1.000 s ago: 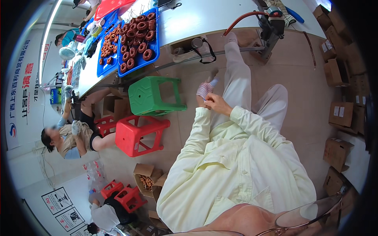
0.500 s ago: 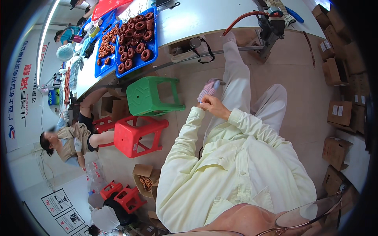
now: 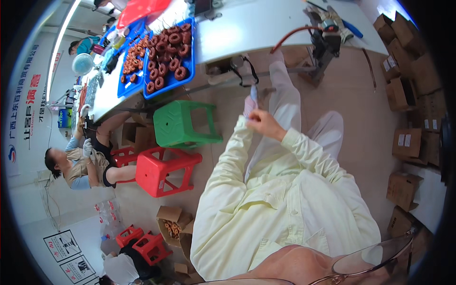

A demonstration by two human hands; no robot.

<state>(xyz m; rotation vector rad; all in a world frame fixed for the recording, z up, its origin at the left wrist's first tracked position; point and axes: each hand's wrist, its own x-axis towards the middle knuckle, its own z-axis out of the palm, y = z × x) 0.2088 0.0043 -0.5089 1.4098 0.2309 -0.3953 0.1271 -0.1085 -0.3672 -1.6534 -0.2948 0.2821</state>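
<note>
My left hand [image 3: 252, 100] wears a striped pink-and-white glove [image 3: 248, 107] and reaches out in front of my body. Its fingers look stretched out, with a bluish tip and a greyish tip apart from each other, though small and blurred. Bare, my right hand [image 3: 267, 124] is closed at the left wrist, its fingers pinching the glove's cuff. Both hands are above my outstretched leg, below the white worktable [image 3: 223, 40].
Blue trays [image 3: 191, 71] of reddish-brown rings stand on the table, with a clamp-like metal device [image 3: 325, 50] farther right. A green stool [image 3: 178, 126] and red stool [image 3: 159, 168] are at left, near a seated co-worker [image 3: 85, 166]. Cardboard boxes [image 3: 407, 143] line the right side.
Both hands have moved slightly forward and right. The gloved fingers now point more toward the table; the right hand still grips the cuff. The co-worker's arms have shifted toward the table.
</note>
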